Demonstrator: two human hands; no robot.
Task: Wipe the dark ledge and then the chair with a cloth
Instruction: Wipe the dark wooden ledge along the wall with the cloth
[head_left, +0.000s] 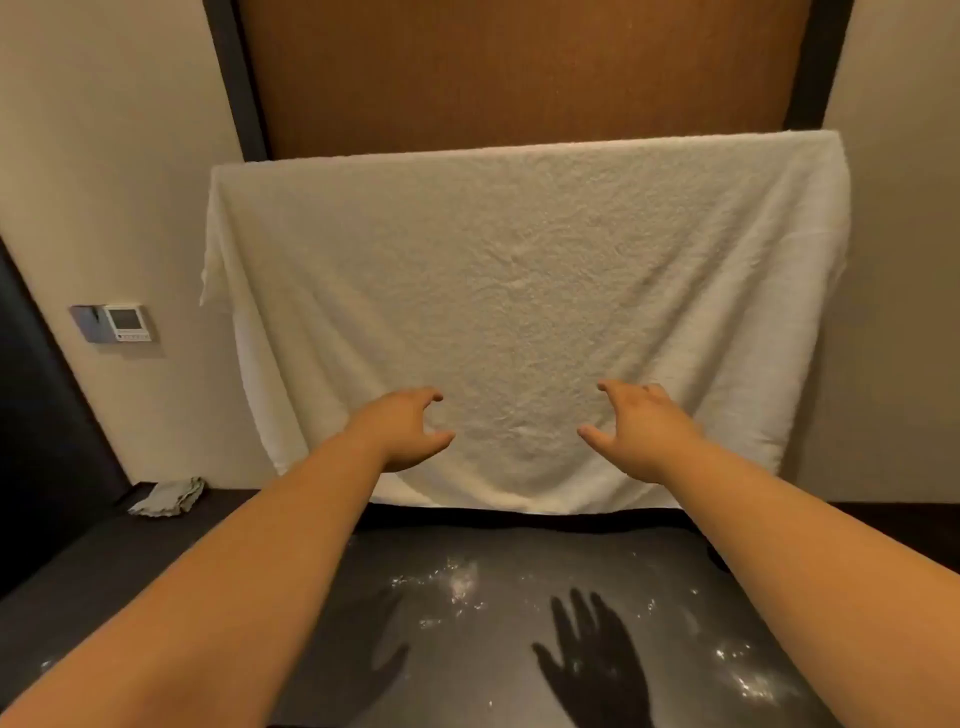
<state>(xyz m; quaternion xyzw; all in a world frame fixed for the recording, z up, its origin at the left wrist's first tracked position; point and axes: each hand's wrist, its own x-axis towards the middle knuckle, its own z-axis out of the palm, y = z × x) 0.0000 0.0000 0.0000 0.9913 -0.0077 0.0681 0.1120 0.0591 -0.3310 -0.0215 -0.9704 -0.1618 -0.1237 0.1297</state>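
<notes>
Plainly the biggest thing before this person is a white towel (519, 270), draped over the top edge of something broad and hanging down so that its hem reaches the back of the dark ledge (93, 556). Whether that is the chair's back under it I cannot tell. Above it rises a brown wooden panel (519, 67), and below lies a glossy dark surface (493, 571) flecked with bright specks, on which the shadows of both hands fall.

Both bare arms are stretched forward. The left hand (410, 428) and the right hand (639, 428) hover side by side before the towel's lower middle. Each has its fingers spread wide and loosely hooked, thumb apart, holding nothing. I cannot tell if the tips touch the terry.

The wiping cloth (167, 498), small, greyish and crumpled, lies on the ledge's far left end near the wall, well apart from either hand. A little wall control panel (115, 323) sits above it.

To my eye the wiping is not yet under way. If the towel is to be moved first, it would be best gathered evenly with both hands and lifted off so the hem does not drag over the ledge. Then the left hand is the nearer one to fetch the cloth, and long overlapping strokes from one end of the ledge would do it properly.
</notes>
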